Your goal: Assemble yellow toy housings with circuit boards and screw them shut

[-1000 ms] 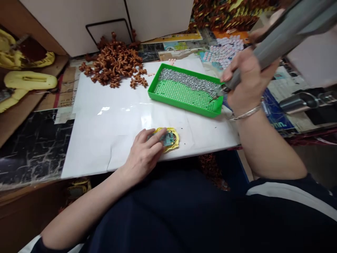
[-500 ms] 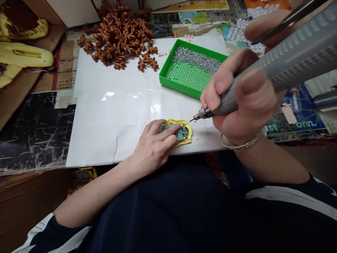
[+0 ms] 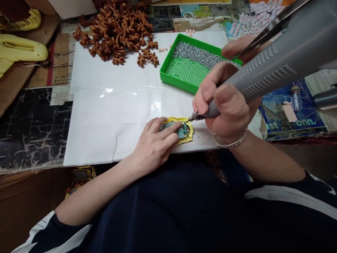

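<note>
My left hand [image 3: 155,144] lies over a small yellow plastic shell [image 3: 174,119] and holds it to the white work surface, thumb side towards me. Inside the shell sits a green circuit board [image 3: 185,130], with my index fingertip pressing near its edge. A grey electric screwdriver [image 3: 263,75] is gripped in my right hand [image 3: 229,112]. Its thin bit reaches down to the upper right part of the board; exact contact is too small to make out. Metal tweezers [image 3: 265,31] also stick out from the right hand, above the screwdriver.
Behind the shell stands a green tray [image 3: 179,83] with many small screws [image 3: 195,54]. Brown plastic parts [image 3: 121,31] are heaped at the back left. Small pale pieces [image 3: 255,19] lie at the back right. A larger yellow shell [image 3: 22,49] is at the far left.
My right hand has moved left and slightly down with the screwdriver, bringing the bit from beside the shell to over the board. The left hand keeps its hold.
</note>
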Action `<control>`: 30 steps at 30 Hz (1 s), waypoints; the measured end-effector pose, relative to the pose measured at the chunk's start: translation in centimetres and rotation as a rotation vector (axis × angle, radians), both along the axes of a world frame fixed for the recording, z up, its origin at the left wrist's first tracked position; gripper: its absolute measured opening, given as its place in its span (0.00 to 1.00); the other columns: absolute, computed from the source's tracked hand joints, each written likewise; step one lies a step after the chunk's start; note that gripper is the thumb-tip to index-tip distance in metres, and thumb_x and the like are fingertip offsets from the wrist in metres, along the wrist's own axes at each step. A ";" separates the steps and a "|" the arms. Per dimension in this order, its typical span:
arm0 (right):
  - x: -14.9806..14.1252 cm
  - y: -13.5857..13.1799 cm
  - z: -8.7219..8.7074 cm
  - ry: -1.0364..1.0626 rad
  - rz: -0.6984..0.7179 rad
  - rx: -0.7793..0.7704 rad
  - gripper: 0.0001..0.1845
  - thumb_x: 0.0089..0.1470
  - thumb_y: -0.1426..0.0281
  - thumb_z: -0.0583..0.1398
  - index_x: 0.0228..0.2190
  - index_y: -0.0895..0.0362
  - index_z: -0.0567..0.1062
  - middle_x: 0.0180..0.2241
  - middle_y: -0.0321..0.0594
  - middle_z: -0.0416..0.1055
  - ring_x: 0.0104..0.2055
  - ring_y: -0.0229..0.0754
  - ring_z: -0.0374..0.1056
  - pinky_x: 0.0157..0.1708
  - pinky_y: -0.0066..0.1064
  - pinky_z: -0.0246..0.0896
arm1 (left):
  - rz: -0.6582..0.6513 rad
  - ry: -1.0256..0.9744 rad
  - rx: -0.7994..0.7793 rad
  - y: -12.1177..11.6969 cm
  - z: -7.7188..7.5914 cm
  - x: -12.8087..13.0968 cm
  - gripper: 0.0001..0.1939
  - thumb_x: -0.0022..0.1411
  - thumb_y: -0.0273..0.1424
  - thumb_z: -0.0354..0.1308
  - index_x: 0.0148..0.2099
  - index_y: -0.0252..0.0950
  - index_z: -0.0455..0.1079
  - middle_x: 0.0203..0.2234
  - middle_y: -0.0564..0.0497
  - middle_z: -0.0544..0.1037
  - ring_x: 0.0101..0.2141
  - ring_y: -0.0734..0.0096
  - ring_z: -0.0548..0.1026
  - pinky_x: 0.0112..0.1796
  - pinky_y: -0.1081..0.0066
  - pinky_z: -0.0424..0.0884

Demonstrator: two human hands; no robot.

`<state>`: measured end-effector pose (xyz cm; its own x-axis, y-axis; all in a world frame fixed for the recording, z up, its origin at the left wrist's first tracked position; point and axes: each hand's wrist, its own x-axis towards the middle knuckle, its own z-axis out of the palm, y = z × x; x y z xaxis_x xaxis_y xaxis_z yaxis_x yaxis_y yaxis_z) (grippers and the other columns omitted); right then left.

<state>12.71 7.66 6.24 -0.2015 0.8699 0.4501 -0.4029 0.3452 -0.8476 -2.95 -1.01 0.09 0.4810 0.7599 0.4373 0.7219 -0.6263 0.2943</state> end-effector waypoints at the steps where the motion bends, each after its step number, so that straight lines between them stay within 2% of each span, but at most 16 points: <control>1: -0.1 0.1 -0.1 0.010 0.012 0.017 0.21 0.46 0.62 0.72 0.38 0.51 0.70 0.22 0.25 0.65 0.16 0.31 0.57 0.15 0.29 0.54 | -0.002 0.002 0.008 0.0 0.0 0.0 0.09 0.67 0.23 0.52 0.36 0.37 0.71 0.54 0.50 0.79 0.51 0.53 0.70 0.49 0.55 0.71; 7: -0.8 1.0 -1.4 0.090 0.094 0.160 0.15 0.47 0.69 0.70 0.32 0.51 0.69 0.19 0.23 0.63 0.13 0.30 0.54 0.13 0.27 0.51 | 0.001 0.027 -0.011 0.1 0.1 -0.1 0.10 0.69 0.25 0.50 0.37 0.37 0.72 0.54 0.51 0.79 0.52 0.53 0.70 0.48 0.54 0.72; 10: -0.7 1.2 -1.5 0.095 0.139 0.134 0.14 0.48 0.69 0.69 0.35 0.51 0.70 0.19 0.23 0.64 0.13 0.30 0.54 0.12 0.27 0.51 | 0.000 0.003 -0.030 0.1 -0.1 -0.1 0.10 0.69 0.25 0.50 0.37 0.37 0.72 0.54 0.50 0.79 0.53 0.54 0.70 0.49 0.54 0.72; 12: -0.2 1.3 -0.9 0.065 0.130 0.098 0.16 0.48 0.68 0.69 0.37 0.50 0.70 0.20 0.24 0.65 0.14 0.32 0.56 0.13 0.28 0.52 | 0.002 -0.011 -0.032 0.0 -0.2 -0.1 0.10 0.69 0.26 0.51 0.38 0.37 0.72 0.53 0.49 0.79 0.53 0.54 0.70 0.50 0.53 0.72; 14: 0.6 1.4 0.3 0.018 0.063 0.104 0.18 0.47 0.65 0.69 0.39 0.49 0.72 0.21 0.25 0.65 0.15 0.33 0.57 0.14 0.29 0.53 | -0.002 -0.022 -0.037 0.0 -0.2 -0.3 0.09 0.70 0.26 0.51 0.38 0.37 0.71 0.53 0.49 0.79 0.52 0.54 0.70 0.50 0.53 0.73; 16: 1.8 1.9 1.7 0.007 -0.072 0.148 0.17 0.45 0.62 0.70 0.38 0.48 0.74 0.20 0.25 0.64 0.15 0.33 0.55 0.15 0.30 0.53 | -0.014 -0.048 -0.038 -0.1 -0.2 -0.6 0.08 0.70 0.26 0.51 0.40 0.37 0.72 0.56 0.46 0.77 0.53 0.55 0.70 0.50 0.53 0.74; 18: 3.3 2.7 2.7 0.021 -0.239 0.172 0.13 0.43 0.62 0.70 0.33 0.47 0.75 0.21 0.26 0.62 0.16 0.32 0.55 0.16 0.31 0.52 | -0.009 -0.079 -0.031 -0.3 -0.1 -1.0 0.08 0.69 0.25 0.52 0.44 0.37 0.72 0.60 0.42 0.72 0.57 0.53 0.68 0.52 0.51 0.74; 20: 4.9 4.0 2.9 0.038 -0.390 0.176 0.11 0.42 0.64 0.69 0.27 0.47 0.72 0.22 0.27 0.63 0.17 0.32 0.57 0.18 0.31 0.53 | 0.017 -0.100 -0.024 -0.5 0.0 -1.4 0.09 0.69 0.25 0.53 0.47 0.38 0.73 0.63 0.40 0.68 0.58 0.52 0.68 0.51 0.50 0.74; 22: 6.5 5.5 2.3 0.032 -0.514 0.167 0.14 0.40 0.63 0.69 0.26 0.47 0.68 0.23 0.27 0.63 0.18 0.33 0.57 0.19 0.31 0.53 | 0.034 -0.120 -0.020 -0.4 0.0 -1.5 0.10 0.69 0.25 0.53 0.48 0.39 0.74 0.60 0.40 0.70 0.54 0.54 0.70 0.48 0.53 0.76; 25: 8.2 7.7 0.5 -0.017 -0.659 0.133 0.24 0.35 0.53 0.71 0.30 0.46 0.66 0.23 0.26 0.62 0.19 0.34 0.53 0.20 0.32 0.50 | 0.019 -0.148 -0.002 0.2 -0.3 -0.8 0.10 0.69 0.26 0.53 0.47 0.39 0.75 0.54 0.41 0.74 0.50 0.58 0.73 0.45 0.58 0.78; 27: 8.9 8.8 -0.8 -0.069 -0.683 0.120 0.29 0.34 0.47 0.71 0.34 0.44 0.65 0.23 0.26 0.63 0.19 0.35 0.51 0.21 0.33 0.49 | 0.006 -0.162 0.014 0.9 -0.5 0.1 0.10 0.69 0.26 0.54 0.48 0.38 0.75 0.53 0.40 0.73 0.49 0.58 0.73 0.45 0.59 0.77; 30: 9.5 10.0 -2.4 -0.138 -0.630 0.120 0.29 0.38 0.44 0.68 0.39 0.39 0.65 0.25 0.26 0.65 0.22 0.37 0.53 0.24 0.36 0.50 | 0.001 -0.182 0.022 1.9 -0.7 1.5 0.09 0.69 0.26 0.55 0.48 0.37 0.75 0.49 0.41 0.74 0.46 0.60 0.73 0.43 0.60 0.77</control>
